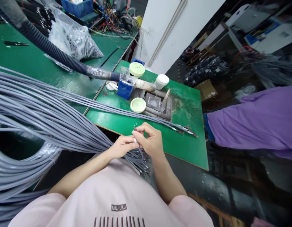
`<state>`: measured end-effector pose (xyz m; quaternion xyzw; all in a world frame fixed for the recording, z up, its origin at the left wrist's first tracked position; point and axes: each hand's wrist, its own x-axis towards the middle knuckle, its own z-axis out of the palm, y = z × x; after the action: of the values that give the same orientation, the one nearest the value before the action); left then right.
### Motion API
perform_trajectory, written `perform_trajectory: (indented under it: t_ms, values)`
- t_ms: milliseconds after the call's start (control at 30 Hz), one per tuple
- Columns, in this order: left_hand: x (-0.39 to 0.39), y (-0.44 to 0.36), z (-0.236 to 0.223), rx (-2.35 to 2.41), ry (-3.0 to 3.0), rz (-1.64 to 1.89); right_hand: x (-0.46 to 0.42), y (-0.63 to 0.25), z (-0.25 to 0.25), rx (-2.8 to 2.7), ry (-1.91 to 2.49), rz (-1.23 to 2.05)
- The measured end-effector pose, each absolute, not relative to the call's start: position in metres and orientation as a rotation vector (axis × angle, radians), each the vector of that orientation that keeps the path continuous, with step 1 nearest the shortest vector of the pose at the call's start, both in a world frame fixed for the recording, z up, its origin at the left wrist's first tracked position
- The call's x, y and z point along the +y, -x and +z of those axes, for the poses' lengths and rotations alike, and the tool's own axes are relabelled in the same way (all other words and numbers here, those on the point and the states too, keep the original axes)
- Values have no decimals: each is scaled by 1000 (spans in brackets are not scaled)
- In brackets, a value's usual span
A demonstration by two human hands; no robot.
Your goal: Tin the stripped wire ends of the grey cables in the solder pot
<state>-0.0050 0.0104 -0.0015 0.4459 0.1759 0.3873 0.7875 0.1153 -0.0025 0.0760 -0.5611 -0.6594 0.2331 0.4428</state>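
In front of my body, my left hand (pixel 124 145) pinches the end of a grey cable (pixel 141 153) near a white band. My right hand (pixel 150 138) is closed at the same cable end, its fingertips on the thin red and dark wires (pixel 135 128) that stick out of it. The bare wire tips point up and away from me. Beneath my hands hangs a thick bundle of grey cables (pixel 89 135) with stripped ends. Several more grey cables (pixel 136 113) lie across the green table, their red and white wire ends toward the right.
A solder pot (pixel 154 101) is set in the green table (pixel 190 104), with a suction hose (pixel 77 64) reaching over it. Nearby are a pale green dish (pixel 138 105), a white tub (pixel 161 81) and a blue box (pixel 124 89). A person's purple sleeve (pixel 252 119) is at the right.
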Motion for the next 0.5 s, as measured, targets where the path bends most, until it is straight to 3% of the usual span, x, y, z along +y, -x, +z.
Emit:
perform_trajectory:
  t_ms: [267, 500]
  values:
    - [12, 3, -7, 343, -505, 714, -5, -129, 66, -1699, 1230, 365]
    - [21, 8, 4, 406, -346, 790, -15, -156, 53, -2144, 1060, 136]
